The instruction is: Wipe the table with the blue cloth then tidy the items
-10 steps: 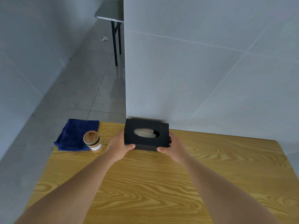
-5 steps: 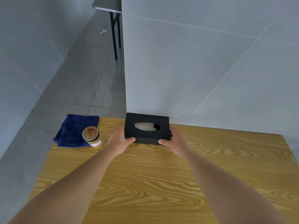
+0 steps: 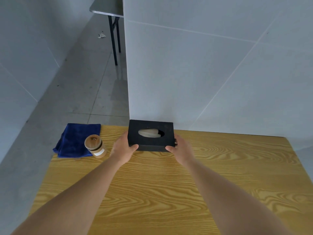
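Note:
A black tissue box point(image 3: 150, 135) with an oval opening on top sits at the far edge of the wooden table point(image 3: 169, 184), against the white wall. My left hand point(image 3: 123, 148) grips its left end and my right hand point(image 3: 180, 150) grips its right end. The folded blue cloth point(image 3: 76, 139) lies on the table's far left corner. A small jar with a wooden lid point(image 3: 95, 146) stands upright just right of the cloth, touching its edge.
A white wall panel point(image 3: 211, 73) rises directly behind the table's far edge. Grey tiled floor point(image 3: 76, 82) drops away to the left. A grey folding table point(image 3: 108, 7) stands far back on the floor.
Both hands and the tissue box have held about the same spot by the wall. The view has tilted slightly, shifting everything a little in frame.

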A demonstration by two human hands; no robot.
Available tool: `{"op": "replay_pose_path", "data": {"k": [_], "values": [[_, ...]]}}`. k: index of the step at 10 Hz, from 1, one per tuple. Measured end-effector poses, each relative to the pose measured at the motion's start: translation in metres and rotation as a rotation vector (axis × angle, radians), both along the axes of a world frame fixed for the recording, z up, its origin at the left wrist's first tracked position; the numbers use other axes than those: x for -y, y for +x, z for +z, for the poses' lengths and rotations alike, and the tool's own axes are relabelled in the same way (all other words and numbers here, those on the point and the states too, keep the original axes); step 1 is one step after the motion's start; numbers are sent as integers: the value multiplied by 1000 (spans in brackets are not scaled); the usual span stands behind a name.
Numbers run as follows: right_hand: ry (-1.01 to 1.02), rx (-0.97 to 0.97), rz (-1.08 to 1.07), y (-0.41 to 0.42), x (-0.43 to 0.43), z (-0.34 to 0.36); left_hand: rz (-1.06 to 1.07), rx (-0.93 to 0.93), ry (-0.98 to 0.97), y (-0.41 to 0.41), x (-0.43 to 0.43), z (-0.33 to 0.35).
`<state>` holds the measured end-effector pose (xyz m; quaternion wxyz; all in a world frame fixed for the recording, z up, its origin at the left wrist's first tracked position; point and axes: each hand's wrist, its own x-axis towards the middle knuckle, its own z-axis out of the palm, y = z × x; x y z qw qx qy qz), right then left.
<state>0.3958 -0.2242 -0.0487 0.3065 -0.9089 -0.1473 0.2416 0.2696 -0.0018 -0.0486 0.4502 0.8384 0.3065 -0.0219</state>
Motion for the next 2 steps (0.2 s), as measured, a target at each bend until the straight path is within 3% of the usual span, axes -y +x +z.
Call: {"op": "replay_pose_path", "data": {"k": [2], "values": [[-141, 135, -90, -26, 14, 24, -23, -30, 91, -16, 5, 20]]}}
